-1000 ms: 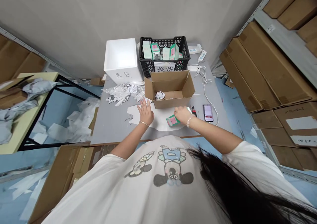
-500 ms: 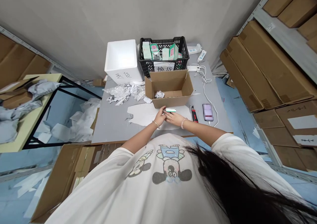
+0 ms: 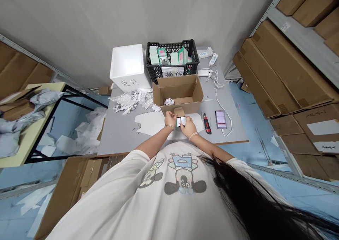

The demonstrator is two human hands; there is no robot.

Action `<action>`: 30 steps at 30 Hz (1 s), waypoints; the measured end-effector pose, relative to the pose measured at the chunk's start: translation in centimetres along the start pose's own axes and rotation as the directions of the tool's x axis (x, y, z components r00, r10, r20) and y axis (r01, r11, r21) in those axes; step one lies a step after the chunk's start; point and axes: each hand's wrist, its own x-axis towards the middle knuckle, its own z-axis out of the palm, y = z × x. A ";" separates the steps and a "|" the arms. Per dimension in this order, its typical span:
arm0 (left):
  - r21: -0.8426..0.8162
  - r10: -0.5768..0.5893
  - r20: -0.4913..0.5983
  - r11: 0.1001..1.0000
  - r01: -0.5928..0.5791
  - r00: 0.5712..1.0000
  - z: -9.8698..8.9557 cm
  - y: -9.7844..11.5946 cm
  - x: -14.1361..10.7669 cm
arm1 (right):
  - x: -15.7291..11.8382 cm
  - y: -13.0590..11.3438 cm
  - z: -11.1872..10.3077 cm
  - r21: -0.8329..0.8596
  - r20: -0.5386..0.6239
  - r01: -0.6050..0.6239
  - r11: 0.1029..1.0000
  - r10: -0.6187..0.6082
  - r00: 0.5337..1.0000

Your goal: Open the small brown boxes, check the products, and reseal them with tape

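A small white-and-green box [image 3: 181, 121] is held low over the table, just in front of the open carton. My right hand [image 3: 188, 127] grips its right side, thumb across the near face. At the left end of the box is my left hand [image 3: 170, 120], its fingers curled and pinched against it. A brown cardboard piece [image 3: 179, 112] stands up behind the box; whether it is a flap of the box cannot be made out. Beneath the hands lies a flat white sheet [image 3: 148, 124]. The open brown carton [image 3: 182, 107] has crumpled paper [image 3: 168, 101] inside.
A red-and-black box cutter [image 3: 207, 123] and a phone [image 3: 220, 120] on a cable lie to the right. Behind the carton stand a black crate [image 3: 172, 70] of small boxes and a white foam box [image 3: 129, 81]. Crumpled plastic and paper [image 3: 125, 100] lie left.
The small box has tilted to show more of its white and green face, and the brown piece now stands up behind it. My hands have moved apart to its two ends.
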 end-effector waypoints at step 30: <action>-0.056 0.527 0.442 0.824 -0.564 0.726 -2.4 -2.9 -2.7 | 0.8 -0.8 -2.8 -0.162 0.029 0.095 0.982 -0.092 0.995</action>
